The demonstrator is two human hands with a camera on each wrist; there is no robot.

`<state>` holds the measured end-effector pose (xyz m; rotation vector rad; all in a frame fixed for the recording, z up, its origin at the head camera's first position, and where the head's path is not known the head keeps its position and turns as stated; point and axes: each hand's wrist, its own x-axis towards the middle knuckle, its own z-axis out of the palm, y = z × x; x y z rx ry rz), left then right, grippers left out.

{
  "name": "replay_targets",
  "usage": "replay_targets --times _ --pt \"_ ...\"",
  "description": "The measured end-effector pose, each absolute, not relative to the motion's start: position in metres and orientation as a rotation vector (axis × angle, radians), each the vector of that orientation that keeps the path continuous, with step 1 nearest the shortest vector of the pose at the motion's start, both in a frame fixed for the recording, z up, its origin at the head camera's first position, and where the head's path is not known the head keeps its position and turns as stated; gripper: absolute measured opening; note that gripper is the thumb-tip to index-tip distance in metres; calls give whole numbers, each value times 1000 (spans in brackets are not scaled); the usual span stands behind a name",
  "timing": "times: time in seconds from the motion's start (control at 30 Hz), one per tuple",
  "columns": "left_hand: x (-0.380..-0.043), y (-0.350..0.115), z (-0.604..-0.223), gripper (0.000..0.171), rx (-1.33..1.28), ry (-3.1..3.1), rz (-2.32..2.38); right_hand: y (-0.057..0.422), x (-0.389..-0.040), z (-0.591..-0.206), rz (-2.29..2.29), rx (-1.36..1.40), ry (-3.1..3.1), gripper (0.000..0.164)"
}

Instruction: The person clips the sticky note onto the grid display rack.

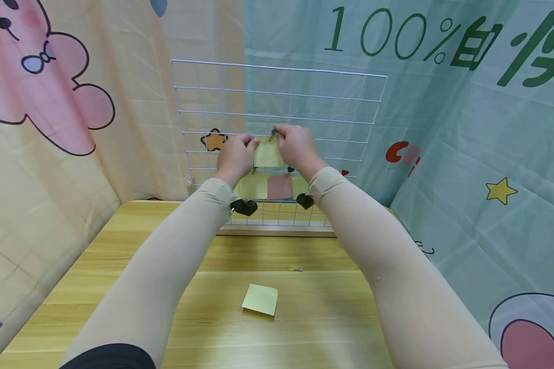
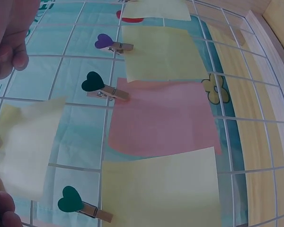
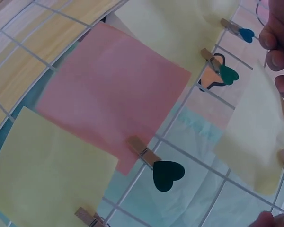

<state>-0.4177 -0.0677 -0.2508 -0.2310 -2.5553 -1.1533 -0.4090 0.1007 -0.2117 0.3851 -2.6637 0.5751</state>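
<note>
A pale yellow sticky note (image 1: 268, 154) lies against the white wire grid (image 1: 332, 110). My left hand (image 1: 235, 158) pinches its upper left corner. My right hand (image 1: 299, 147) holds a small wooden clothespin (image 1: 273, 135) with a green heart at the note's top edge. In the right wrist view, that note (image 3: 253, 135) overlaps the wires, fingers close around it. Below it, a row holds a pink sticky note (image 2: 163, 118) between yellow ones, each under a heart clothespin: green (image 2: 75, 201), dark green (image 2: 97, 84) and purple (image 2: 109, 43).
On the wooden table (image 1: 212, 307) lie a loose yellow sticky note (image 1: 260, 300) and a small clothespin (image 1: 296, 268). The grid stands on a wooden base (image 1: 277, 231) at the table's back. Printed curtains (image 1: 466, 179) hang behind and at both sides.
</note>
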Motion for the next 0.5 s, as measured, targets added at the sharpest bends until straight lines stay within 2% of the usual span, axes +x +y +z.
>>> replay_targets --times 0.5 --pt "-415 -69 -253 41 -261 -2538 -1163 104 -411 -219 818 455 -2761 55"
